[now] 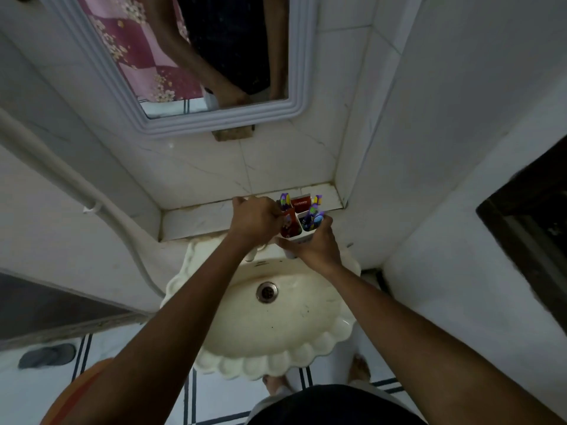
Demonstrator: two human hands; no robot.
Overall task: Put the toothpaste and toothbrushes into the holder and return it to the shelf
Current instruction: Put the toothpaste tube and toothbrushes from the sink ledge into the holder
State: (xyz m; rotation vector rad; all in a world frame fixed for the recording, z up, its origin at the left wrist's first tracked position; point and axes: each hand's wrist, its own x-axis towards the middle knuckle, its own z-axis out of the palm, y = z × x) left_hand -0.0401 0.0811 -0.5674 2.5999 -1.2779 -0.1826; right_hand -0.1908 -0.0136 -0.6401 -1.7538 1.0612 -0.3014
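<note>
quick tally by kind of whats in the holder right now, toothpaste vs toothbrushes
Red toothpaste tubes: 2, one at the back, one by the left hand.
Purple toothbrushes: 3, at and.
Total: 5, all in the white holder gripped by the right hand; more may be hidden.

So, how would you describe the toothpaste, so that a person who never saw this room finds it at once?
Start at the cream sink and go up to the tiled shelf under the mirror. Two hands hold a white holder at the shelf's front edge. The toothpaste is the red tube at its back, with white lettering; the toothbrushes beside it are purple and green.
</note>
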